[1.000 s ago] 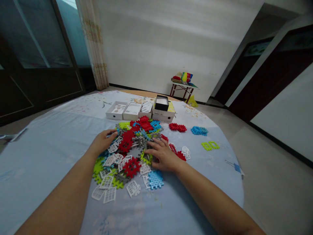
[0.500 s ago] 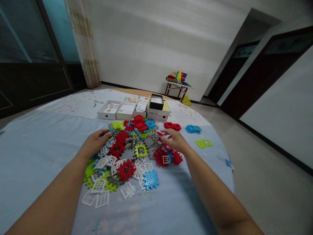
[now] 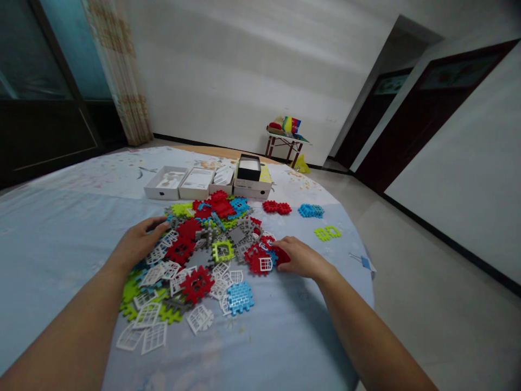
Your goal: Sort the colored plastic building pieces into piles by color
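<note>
A heap of plastic interlocking tiles in red, grey, green and blue, mixed with white window frames, lies in front of me. My left hand (image 3: 140,239) rests at the heap's left side, its fingers loosely apart beside the white window frames (image 3: 163,247). At the right edge, my right hand (image 3: 300,256) has its thumb and fingers around a red tile (image 3: 281,255), partly hidden by the hand. Next to it are another red tile (image 3: 254,259) and a small white window frame (image 3: 266,264). A blue brick-patterned tile (image 3: 240,297) lies at the front.
Behind the heap stand white open boxes (image 3: 163,190) and a black box (image 3: 249,175). Separate groups of red tiles (image 3: 277,207), blue tiles (image 3: 311,210) and green tiles (image 3: 327,233) lie to the right. A clip (image 3: 364,262) sits at the cloth-covered table's right edge.
My right hand has moved down from above the grey tiles to the heap's right edge and closed on a red tile. My left hand stays beside the heap. The view has shifted slightly.
</note>
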The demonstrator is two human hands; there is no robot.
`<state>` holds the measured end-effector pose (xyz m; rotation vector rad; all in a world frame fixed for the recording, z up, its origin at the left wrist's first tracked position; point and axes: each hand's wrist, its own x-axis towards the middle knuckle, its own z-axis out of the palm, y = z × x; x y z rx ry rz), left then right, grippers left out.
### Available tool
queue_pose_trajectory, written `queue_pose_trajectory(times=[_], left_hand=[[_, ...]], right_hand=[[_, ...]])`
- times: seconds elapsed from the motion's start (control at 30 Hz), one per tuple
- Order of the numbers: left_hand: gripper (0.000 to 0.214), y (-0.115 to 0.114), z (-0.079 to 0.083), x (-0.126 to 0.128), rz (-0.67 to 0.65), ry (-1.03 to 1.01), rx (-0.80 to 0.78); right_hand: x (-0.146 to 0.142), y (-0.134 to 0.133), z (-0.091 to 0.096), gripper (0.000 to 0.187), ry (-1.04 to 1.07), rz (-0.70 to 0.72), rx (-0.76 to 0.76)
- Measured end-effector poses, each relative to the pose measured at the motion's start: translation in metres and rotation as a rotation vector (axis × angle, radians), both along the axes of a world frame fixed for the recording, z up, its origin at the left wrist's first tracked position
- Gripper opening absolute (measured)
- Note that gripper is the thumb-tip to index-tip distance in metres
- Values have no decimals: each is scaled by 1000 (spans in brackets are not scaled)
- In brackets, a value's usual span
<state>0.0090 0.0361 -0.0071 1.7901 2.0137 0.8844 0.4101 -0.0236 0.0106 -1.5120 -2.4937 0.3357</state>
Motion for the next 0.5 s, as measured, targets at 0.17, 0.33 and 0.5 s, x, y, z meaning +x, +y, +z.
queue_pose_trajectory(times=[0.17,0.33,0.5], left_hand=[[57,0,0,-1,1,-27,-56],[56,2,-1,0,11,-20,-57],[56,5,-6,-5,15,-9,-89]], right_hand=[[-13,-1,-1,58,33,80,16],[-36,4,-5,57,135,213,26],[-30,16,-2,48,324,187,-13]])
